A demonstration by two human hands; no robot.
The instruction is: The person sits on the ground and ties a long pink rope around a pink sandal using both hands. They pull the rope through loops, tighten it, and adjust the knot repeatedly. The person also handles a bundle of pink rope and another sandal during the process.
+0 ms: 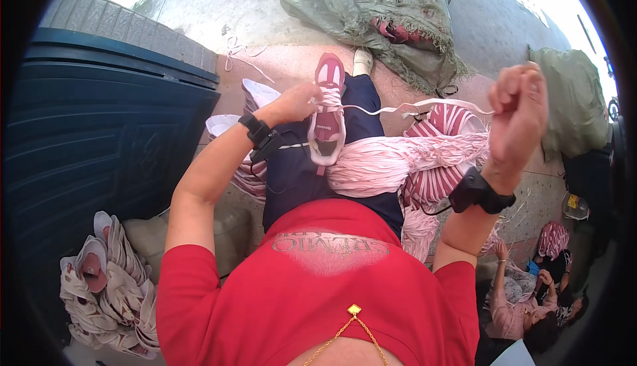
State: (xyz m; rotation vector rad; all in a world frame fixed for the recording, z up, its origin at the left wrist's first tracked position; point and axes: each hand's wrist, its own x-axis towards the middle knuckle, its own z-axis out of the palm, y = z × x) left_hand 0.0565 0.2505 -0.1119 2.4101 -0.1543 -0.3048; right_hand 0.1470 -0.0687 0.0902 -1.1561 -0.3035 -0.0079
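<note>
A pink and white shoe upper (325, 127) lies across my lap, its toe pointing away from me. White lace is threaded through its upper eyelets. My left hand (296, 103) pinches at the left edge of the lacing, its fingertips partly hidden against the shoe upper. Out to the right, my right hand (519, 111) is raised and closed on a pale pink shoelace (424, 103), which runs from the eyelets and hangs slightly slack. Close by the shoe's heel, a thick bundle of pale pink shoelaces (378, 166) rests over my thigh.
Pink-and-white striped shoe uppers (448, 124) are stacked right of my legs. More white uppers (106, 286) are piled at lower left, near a dark blue door (99, 127). A large green woven sack (371, 8) stands ahead. Other people (531, 293) sit at lower right.
</note>
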